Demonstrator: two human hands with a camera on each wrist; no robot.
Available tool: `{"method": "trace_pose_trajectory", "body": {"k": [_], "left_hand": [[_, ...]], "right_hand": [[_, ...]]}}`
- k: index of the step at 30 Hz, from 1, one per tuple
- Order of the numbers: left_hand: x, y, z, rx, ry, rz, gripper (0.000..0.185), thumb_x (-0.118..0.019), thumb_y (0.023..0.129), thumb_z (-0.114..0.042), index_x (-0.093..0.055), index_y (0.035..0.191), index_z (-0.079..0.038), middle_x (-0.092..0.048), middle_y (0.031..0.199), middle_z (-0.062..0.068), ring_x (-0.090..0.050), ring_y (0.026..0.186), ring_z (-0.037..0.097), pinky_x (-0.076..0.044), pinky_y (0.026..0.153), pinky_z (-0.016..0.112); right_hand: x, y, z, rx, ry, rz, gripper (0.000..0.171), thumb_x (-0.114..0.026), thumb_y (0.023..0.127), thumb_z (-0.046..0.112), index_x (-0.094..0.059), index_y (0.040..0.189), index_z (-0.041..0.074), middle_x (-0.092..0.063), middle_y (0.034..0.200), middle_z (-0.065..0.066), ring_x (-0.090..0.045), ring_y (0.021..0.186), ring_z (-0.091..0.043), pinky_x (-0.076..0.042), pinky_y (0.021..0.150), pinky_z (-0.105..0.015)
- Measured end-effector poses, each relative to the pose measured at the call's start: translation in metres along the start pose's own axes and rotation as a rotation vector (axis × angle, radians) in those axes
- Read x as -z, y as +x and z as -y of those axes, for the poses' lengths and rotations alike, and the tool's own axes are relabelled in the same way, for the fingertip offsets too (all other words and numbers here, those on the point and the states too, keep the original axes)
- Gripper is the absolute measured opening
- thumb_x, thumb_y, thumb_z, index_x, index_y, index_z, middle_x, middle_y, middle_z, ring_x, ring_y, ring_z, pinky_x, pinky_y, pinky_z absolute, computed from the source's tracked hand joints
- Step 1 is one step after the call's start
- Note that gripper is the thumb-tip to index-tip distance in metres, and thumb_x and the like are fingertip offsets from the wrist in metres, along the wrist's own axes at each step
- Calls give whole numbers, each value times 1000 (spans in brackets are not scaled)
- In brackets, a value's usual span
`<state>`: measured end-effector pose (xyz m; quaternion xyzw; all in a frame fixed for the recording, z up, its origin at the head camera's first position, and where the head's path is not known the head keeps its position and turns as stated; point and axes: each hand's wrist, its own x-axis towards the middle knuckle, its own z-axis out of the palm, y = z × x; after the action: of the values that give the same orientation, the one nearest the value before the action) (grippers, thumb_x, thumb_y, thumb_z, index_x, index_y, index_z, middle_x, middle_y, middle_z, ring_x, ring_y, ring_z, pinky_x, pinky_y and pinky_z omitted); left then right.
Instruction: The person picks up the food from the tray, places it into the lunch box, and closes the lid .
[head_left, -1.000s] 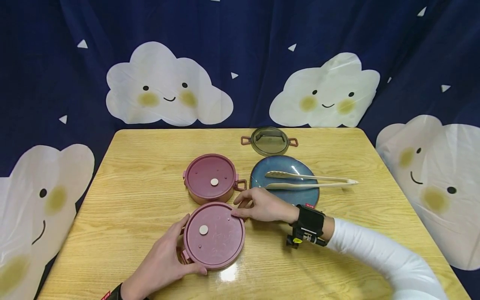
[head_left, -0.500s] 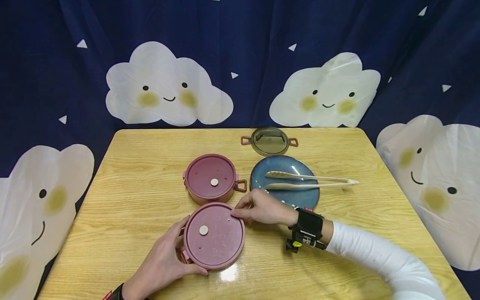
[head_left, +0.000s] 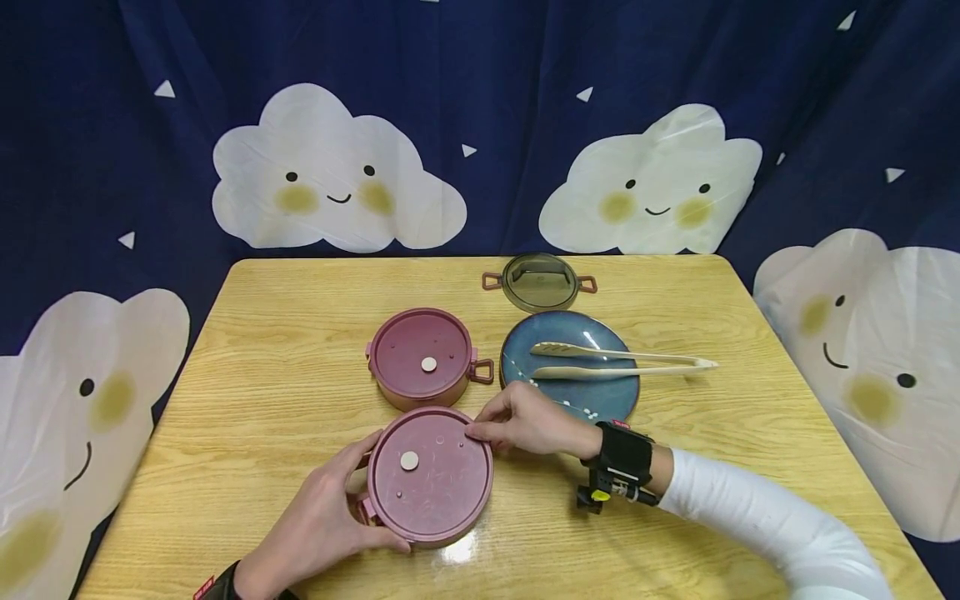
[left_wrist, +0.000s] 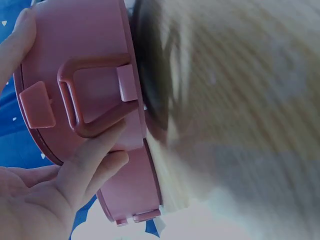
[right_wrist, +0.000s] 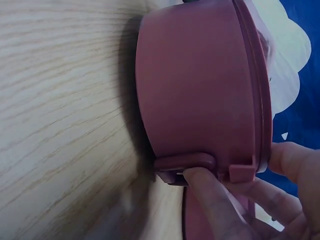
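Both hands are on the near pink container (head_left: 429,475): my left hand (head_left: 318,521) curls round its side handle (left_wrist: 85,102), and my right hand (head_left: 525,423) pinches the opposite rim, one fingertip (right_wrist: 200,185) hooked under the clasp (right_wrist: 186,165). My judgement is to brace with the left and work the clasp gently, keeping the container level. It is a round, dusty-pink lidded pot with a pale disc on top, sitting just in front of its twin (head_left: 424,356), left of the blue plate (head_left: 592,396).
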<state>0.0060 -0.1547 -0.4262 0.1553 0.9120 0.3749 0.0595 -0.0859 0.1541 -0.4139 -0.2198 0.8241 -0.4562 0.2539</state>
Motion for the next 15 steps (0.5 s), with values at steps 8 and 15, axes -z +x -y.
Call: {"method": "trace_pose_trajectory", "body": {"k": [8,15], "left_hand": [[21,6,-11,7,-66,56,125,-100,53,-63,-47,156,-13,-66,142,5,-66,130,27,-61,95,35],[44,18,-22,-42,-119,90,124,-101,55,-57,-45,158,-14,-66,141,6,-65,129,29,-62,85,24]], "right_hand": [[9,-8,18,28,47,-23,14,-75,99,23,-86,97,15,-81,85,-1,-74,72,-31,-63,66,-31],[23,-10,34,44,17,-70,14,-76,98,26,-86,98,15,-82,88,0,-73,75,-13,-60,67,-24]]}}
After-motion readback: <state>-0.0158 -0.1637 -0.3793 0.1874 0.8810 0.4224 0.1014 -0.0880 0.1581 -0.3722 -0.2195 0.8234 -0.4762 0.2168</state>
